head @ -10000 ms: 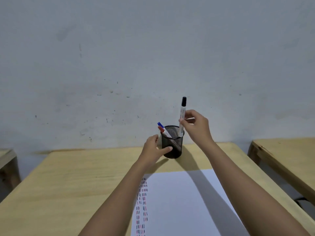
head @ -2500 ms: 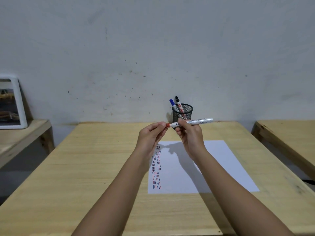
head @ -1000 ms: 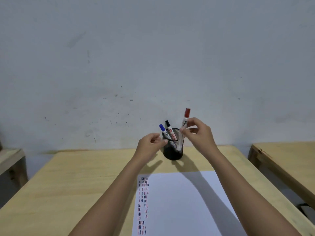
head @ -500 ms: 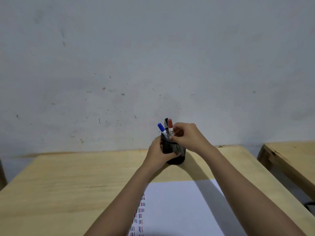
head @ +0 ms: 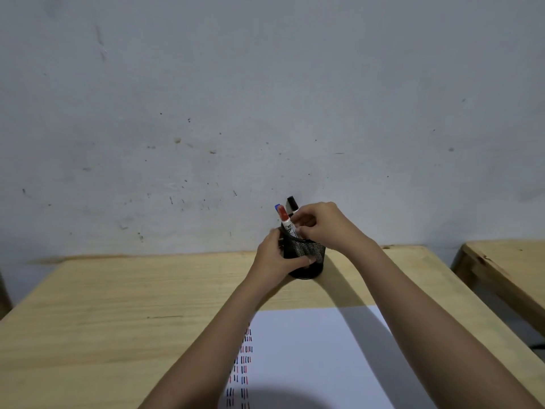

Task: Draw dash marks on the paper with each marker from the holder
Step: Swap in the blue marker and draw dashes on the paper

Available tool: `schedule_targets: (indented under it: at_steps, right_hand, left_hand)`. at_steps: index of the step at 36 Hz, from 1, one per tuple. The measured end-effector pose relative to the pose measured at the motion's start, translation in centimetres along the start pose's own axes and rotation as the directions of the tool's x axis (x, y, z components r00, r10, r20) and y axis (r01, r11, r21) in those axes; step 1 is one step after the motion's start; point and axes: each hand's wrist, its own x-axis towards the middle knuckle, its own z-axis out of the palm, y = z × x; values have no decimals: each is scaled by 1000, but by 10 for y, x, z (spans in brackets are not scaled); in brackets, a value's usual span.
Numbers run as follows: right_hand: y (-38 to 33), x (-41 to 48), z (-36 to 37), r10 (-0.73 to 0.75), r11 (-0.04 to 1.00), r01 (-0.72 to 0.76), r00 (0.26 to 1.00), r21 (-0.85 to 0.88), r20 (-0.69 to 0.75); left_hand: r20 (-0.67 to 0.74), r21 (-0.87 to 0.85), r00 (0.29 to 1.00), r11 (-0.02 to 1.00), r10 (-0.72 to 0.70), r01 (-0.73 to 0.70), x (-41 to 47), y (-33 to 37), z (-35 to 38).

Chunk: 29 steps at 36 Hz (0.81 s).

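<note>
A black mesh holder (head: 308,253) stands at the far edge of the wooden table (head: 118,305). My left hand (head: 272,256) wraps around its left side. A red-capped marker (head: 285,220) leans left out of the holder, with a blue cap (head: 277,207) just behind it and a black cap (head: 292,203) to the right. My right hand (head: 326,227) hovers over the holder's rim, fingertips pinched on the red marker's white barrel. The white paper (head: 324,349) lies nearer to me, with columns of red, blue and black dash marks (head: 243,360) along its left edge.
A grey, speckled wall rises directly behind the table. A second wooden table (head: 507,264) stands to the right across a narrow gap. My forearms cross over the paper and cast shadows on it.
My right hand has lowered the red marker into the holder, and it now leans left beside the blue one. My left hand has stayed on the holder.
</note>
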Motion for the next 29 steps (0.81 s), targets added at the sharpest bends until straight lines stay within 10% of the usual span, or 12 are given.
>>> schedule_targets:
  at_steps: [15,29]
  right_hand:
    - [-2,2,1,-48,993,51,998,-107,34]
    - [-6,-16,-18,-35,983,82,964,167,-265]
  left_hand:
    - [22,-33,1000,999,3,-2,0,0,-2]
    - [-22,19,999,999,26,-26,-3,5,1]
